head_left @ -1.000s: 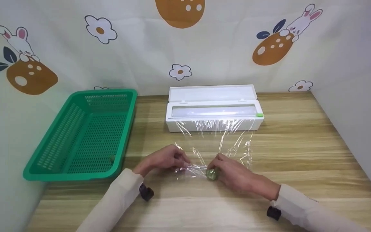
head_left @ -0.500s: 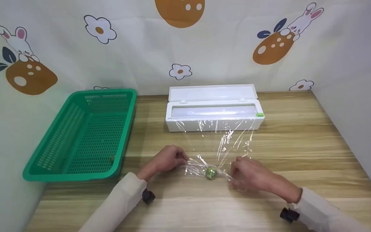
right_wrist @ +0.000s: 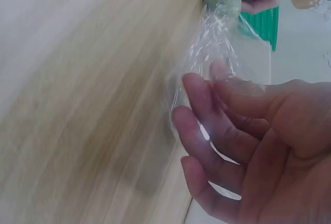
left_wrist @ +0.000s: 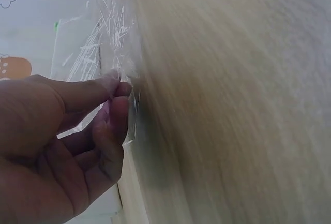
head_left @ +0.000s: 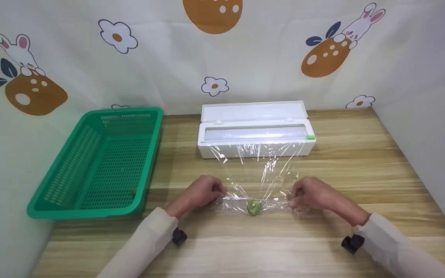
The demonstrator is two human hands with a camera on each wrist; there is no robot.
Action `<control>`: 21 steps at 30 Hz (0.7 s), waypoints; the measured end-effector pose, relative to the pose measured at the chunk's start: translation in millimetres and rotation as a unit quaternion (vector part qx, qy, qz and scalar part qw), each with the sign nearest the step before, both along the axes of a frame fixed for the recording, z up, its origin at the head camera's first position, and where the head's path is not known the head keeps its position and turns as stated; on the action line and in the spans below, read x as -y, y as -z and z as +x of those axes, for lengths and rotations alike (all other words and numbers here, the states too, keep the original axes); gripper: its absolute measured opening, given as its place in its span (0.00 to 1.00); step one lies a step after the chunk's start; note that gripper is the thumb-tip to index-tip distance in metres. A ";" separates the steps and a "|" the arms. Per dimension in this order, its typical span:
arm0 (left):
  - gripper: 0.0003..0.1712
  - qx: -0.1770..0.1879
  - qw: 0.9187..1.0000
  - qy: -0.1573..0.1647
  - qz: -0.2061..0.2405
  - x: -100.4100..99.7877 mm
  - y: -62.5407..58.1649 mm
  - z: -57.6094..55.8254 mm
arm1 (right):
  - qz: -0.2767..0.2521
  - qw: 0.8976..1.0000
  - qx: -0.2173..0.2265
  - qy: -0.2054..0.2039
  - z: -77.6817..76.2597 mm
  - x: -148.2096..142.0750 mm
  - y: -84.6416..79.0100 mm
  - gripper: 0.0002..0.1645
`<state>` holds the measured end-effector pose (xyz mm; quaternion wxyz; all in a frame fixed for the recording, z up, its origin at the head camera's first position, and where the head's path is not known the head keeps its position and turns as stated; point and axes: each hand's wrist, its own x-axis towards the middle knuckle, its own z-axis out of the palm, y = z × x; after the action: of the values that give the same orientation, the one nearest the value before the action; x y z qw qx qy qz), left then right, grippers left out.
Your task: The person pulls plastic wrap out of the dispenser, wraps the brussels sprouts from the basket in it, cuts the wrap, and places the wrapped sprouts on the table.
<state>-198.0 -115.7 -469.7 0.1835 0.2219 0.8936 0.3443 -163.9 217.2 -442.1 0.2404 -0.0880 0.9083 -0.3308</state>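
Note:
A small round green item (head_left: 254, 207), perhaps a vegetable, sits at the near edge of the clear cling film (head_left: 269, 170), with film over it. The film stretches back to a white dispenser box (head_left: 257, 150). My left hand (head_left: 203, 191) pinches the film's left corner between thumb and fingers, as the left wrist view shows. Over on the right side, my right hand (head_left: 315, 193) holds the other corner; in the right wrist view its thumb and forefinger (right_wrist: 199, 89) have film between them while the other fingers are loosely bent. The green item lies between both hands, touched by neither.
To the left stands a green slotted basket (head_left: 151, 154) with a small brownish bit (head_left: 133, 191) near its right wall. The dispenser's lid (head_left: 255, 111) is raised, and a green slider (head_left: 310, 137) sits at its right end. Patterned cloth (head_left: 261, 58) hangs behind the wooden table (head_left: 245, 251).
My right hand has left the green item and moved right to the film's right corner. The film's near edge is spread out straighter. My left hand has barely shifted.

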 end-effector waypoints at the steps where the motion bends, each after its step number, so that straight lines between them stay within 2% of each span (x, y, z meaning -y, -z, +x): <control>1: 0.04 -0.002 1.000 0.001 0.002 0.4 0.1 -0.1 | 0.005 1.000 -0.008 0.002 -1.9 -1.6 0.1 0.05; 4: 0.01 -0.007 1.000 -0.002 -0.003 1.4 -2.5 -0.7 | 0.027 0.999 -0.046 0.012 -7.0 -5.2 -0.4 0.07; 7: 0.04 -0.017 0.999 -0.037 -0.021 1.2 -10.7 0.1 | 0.036 0.995 -0.082 0.047 -9.8 -7.1 -3.0 0.11; 10: 0.08 -0.042 0.995 -0.080 -0.034 -2.8 -20.6 3.9 | 0.041 0.985 -0.138 0.093 -7.6 -3.6 -5.9 0.13; 12: 0.09 -0.065 0.994 -0.081 -0.033 -8.4 -24.8 8.7 | 0.027 0.978 -0.177 0.102 -2.9 4.0 -6.9 0.12; 14: 0.11 -0.088 0.994 -0.050 -0.032 -16.1 -25.4 14.1 | 0.003 0.975 -0.210 0.077 3.3 14.8 -6.0 0.09; 17: 0.14 -0.121 0.992 0.023 -0.039 -29.2 -20.1 21.1 | -0.039 0.972 -0.230 -0.007 13.0 33.5 -3.3 0.05; 19: 0.16 -0.137 0.987 0.060 -0.052 -36.9 -15.4 24.0 | -0.041 0.968 -0.241 -0.062 18.0 45.0 -0.4 0.05; 21: 0.18 -0.151 0.983 0.082 -0.067 -42.7 -11.0 25.8 | -0.026 0.961 -0.255 -0.103 21.7 54.0 3.5 0.06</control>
<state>-172.2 -73.0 -458.7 0.0889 0.3309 0.9109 0.2301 -142.2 163.2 -445.6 0.0313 -0.2689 0.9165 -0.2946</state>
